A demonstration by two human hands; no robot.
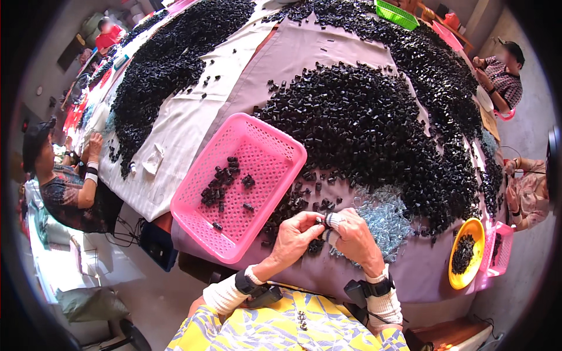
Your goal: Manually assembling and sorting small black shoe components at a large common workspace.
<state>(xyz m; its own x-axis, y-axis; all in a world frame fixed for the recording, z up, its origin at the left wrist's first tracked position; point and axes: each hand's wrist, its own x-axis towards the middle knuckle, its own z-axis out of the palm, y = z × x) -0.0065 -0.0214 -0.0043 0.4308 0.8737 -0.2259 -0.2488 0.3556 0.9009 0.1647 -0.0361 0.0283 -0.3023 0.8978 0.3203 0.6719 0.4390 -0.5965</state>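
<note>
Pinches a small black piece (320, 220) between thumb and forefinger of the left hand (288, 241), in front of the body and just above the near edge of the table. Brings the right hand (356, 238) up against those fingertips, with fingers bent inward and pale wraps (334, 220) around some of them; cannot tell whether anything sits inside that curl. Wears a black band and a white knit cuff (222, 295) at the left wrist, with a matching pair at the right.

Has a clump of black pieces (315, 246) directly below the fingertips, and a heap of thin, clear bluish strips (385, 219) just beyond and beside the right hand. Has a pink basket (237, 255) near the left hand, slanted across the cloth, with a few loose black parts (214, 186) scattered on its perforated floor.

Faces, farther out, a broad black heap (351, 128) spread over a mauve cloth (424, 278). Off to the right, near the table's edge, shows a yellow bowl (479, 251) of dark bits, next to a smaller pink container (503, 240); at the far side, a green basket (397, 14). Shares the table with a dark-clad person (64, 196) on the left and a person in a checked top (508, 79) on the right.
</note>
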